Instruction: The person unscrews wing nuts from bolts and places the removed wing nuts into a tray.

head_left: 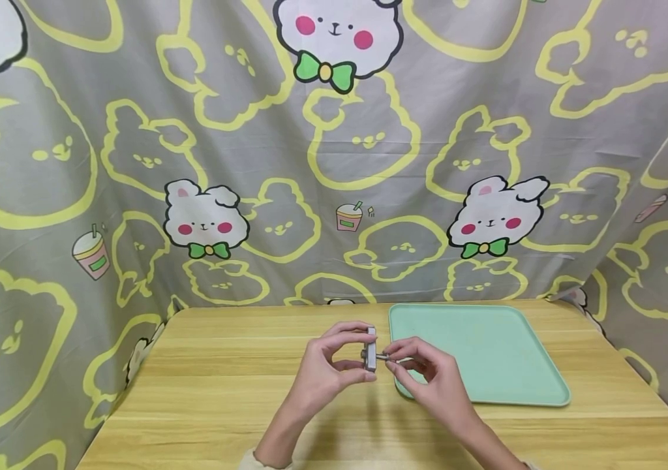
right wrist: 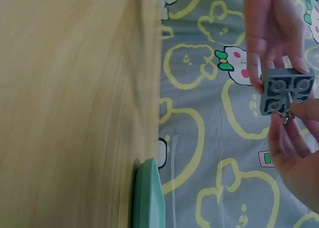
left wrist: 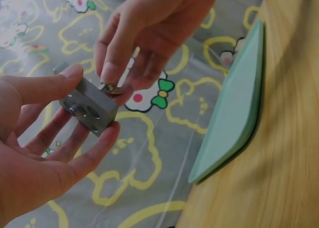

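Observation:
My left hand [head_left: 334,359] holds a small grey metal block [head_left: 371,349] upright between thumb and fingers, just above the wooden table [head_left: 222,405]. The block [left wrist: 89,106] has holes and a short pin on one flat face; its other face [right wrist: 285,91] is ribbed. My right hand [head_left: 422,372] pinches a small metal screw-like part [left wrist: 110,87] against the block's side, fingers curled round it. That small part [right wrist: 286,116] shows at the block's lower edge in the right wrist view.
A mint-green tray [head_left: 486,352] lies on the table right of my hands, its rim [left wrist: 234,103] close to the right hand. A grey curtain with bunny prints [head_left: 334,150] stands behind and beside the table.

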The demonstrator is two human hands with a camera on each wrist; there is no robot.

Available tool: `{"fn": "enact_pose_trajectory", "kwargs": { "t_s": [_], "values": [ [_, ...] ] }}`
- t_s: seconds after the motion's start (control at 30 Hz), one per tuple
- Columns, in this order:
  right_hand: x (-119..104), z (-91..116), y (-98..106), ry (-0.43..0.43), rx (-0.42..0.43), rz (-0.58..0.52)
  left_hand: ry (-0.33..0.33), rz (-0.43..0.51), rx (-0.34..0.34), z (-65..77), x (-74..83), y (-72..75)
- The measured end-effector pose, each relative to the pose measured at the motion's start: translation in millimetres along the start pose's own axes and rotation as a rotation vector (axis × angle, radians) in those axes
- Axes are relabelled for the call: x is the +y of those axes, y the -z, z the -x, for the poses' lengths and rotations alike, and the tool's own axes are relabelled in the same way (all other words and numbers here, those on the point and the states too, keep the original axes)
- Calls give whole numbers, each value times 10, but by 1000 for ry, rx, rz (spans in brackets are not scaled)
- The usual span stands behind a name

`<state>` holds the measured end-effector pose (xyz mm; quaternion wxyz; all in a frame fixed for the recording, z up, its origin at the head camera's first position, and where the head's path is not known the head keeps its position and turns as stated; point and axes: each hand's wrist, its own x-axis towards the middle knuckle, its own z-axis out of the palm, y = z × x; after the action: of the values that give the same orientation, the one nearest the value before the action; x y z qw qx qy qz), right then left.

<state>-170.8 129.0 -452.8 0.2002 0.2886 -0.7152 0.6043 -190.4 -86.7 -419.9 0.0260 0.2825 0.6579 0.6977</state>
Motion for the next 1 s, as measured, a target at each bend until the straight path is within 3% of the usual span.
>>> {"fn": "enact_pose_trajectory", "kwargs": {
  "t_s": [0.3,0.4,0.47,0.63,0.77,0.87,1.0],
  "values": [
    [83,-58,-33,528,71,322,-25,7,2,-10,10,26],
    [64,-82,-42,626,72,393,-25,9,1,-8,9,27],
    [62,-79,-42,638,62,417,-25,5,1,-4,3,29],
    [85,-69,-30,596,46,381,-18,-2,7,1,-15,37],
    [74,-52,-7,463,41,306,-16,-9,6,0,-16,37],
    [36,-30,12,289,29,198,-9,-12,7,-1,-5,30],
    [-20,-28,44,-65,25,-17,1,-4,16,-4,10,18]
  ]
}}
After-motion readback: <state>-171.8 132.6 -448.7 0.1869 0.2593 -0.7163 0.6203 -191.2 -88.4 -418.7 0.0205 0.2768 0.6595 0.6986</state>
